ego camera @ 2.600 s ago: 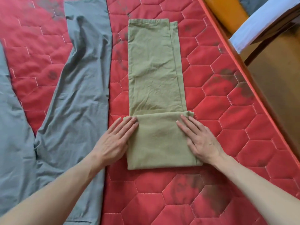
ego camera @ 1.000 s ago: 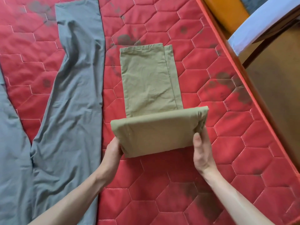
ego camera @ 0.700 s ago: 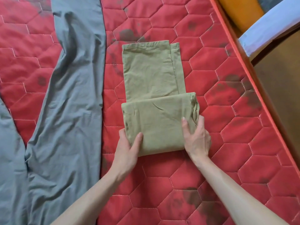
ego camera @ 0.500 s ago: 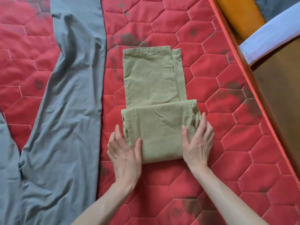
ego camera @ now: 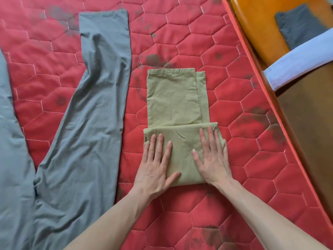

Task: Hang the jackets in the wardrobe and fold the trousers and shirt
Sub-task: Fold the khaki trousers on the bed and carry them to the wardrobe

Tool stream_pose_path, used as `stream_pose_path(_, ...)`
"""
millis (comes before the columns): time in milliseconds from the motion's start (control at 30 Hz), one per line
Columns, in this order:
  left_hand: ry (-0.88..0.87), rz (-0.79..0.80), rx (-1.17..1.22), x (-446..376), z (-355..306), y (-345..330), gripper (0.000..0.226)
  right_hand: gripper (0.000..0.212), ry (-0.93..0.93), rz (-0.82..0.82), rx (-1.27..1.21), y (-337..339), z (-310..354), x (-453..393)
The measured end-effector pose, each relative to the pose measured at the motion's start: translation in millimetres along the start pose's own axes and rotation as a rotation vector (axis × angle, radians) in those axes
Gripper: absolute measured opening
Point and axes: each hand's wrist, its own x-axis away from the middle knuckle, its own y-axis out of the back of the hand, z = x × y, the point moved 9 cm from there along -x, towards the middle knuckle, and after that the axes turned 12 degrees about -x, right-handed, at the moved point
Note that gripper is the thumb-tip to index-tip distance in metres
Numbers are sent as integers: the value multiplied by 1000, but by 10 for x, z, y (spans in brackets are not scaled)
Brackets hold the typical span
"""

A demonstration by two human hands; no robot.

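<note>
- Here, red quilted mattress (ego camera: 180, 33): grey trousers (ego camera: 86, 123) lie unfolded, left.
- Olive trousers (ego camera: 176, 98): near end, lifted a second ago, now rolled forward; folding roughly half done.
- Left hand (ego camera: 155, 166), right hand (ego camera: 212, 159): flat, fingers spread, pressing the fold.

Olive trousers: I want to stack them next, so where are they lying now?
In the head view, the olive trousers lie right of centre on the red mattress, beside the grey trousers, both hands pressing their folded near end.
</note>
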Motion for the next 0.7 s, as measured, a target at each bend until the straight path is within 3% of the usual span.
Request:
stream_pose_path(200,-231,49,-161,276,-26,16,115,106,364,94,53,21,179,356)
stream_pose_path(367,-115,61,-273,331,-222,190,73,104,433,263,103,64,118,561)
stream_pose_path(433,-44,95,-222,302,-230,264,76,98,398,305,154,99,156,544)
stream_pose_path(533,14,204,-95,320,-206,230,85,82,363,238,78,272,215,621)
stream_pose_path(700,-15,140,265,617,-147,480,76,66,354,195,-76,544,325,896)
